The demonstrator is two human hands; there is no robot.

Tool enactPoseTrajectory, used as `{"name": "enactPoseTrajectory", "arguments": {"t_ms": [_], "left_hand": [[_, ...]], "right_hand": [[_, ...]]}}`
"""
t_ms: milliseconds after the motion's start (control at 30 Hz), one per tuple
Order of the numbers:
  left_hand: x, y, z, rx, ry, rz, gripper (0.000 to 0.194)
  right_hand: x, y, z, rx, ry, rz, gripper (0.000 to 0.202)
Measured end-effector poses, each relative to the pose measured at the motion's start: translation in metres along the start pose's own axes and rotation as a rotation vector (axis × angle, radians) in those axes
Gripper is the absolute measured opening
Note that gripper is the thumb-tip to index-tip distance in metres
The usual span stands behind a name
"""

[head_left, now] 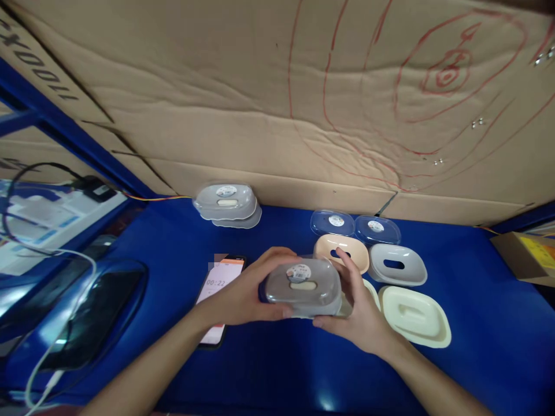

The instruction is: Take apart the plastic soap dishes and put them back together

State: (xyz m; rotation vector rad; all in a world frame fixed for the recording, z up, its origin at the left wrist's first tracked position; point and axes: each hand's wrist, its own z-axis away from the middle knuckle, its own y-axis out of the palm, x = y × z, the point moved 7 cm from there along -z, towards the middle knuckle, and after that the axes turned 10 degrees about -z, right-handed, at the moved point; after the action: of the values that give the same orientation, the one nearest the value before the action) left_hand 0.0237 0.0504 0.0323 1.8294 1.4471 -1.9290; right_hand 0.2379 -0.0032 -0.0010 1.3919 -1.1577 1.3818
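Between my two hands is a grey soap box (pixel 318 300) with a clear lid, a round label and a pale slot in its middle. My left hand (pixel 255 289) grips its left end, thumb low and fingers over the top. Around the right end curve the fingers of my right hand (pixel 359 306), with the thumb under the front edge. Just behind that hand lie a peach tray (pixel 323 248) with a slot and a grey slotted tray (pixel 405 271). A cream tray (pixel 440 335) sits to the right, and another pale piece is partly hidden by my right hand.
Two clear lids (pixel 333 224) with labels lie at the back. Stacked soap boxes (pixel 228 205) stand back left. A phone (pixel 217 294) showing a timer lies by my left forearm. Cables and a power strip (pixel 65 231) are at left, a small carton (pixel 526 257) at right. Cardboard (pixel 217 86) walls the back.
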Motion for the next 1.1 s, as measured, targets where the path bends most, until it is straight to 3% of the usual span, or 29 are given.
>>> {"name": "enactPoseTrajectory", "arguments": {"t_ms": [300, 867, 1100], "left_hand": [[0.002, 0.007, 0.000, -0.016, -0.074, 0.098, 0.075], [-0.001, 0.006, 0.000, -0.078, -0.050, 0.060, 0.071], [0.002, 0.003, 0.000, -0.133, -0.107, 0.077, 0.065]], "right_hand": [[-0.002, -0.002, 0.002, -0.028, 0.080, 0.003, 0.125], [0.008, -0.011, 0.003, 0.002, 0.085, 0.113, 0.116], [0.008, -0.011, 0.002, 0.027, 0.103, 0.042, 0.099]]}}
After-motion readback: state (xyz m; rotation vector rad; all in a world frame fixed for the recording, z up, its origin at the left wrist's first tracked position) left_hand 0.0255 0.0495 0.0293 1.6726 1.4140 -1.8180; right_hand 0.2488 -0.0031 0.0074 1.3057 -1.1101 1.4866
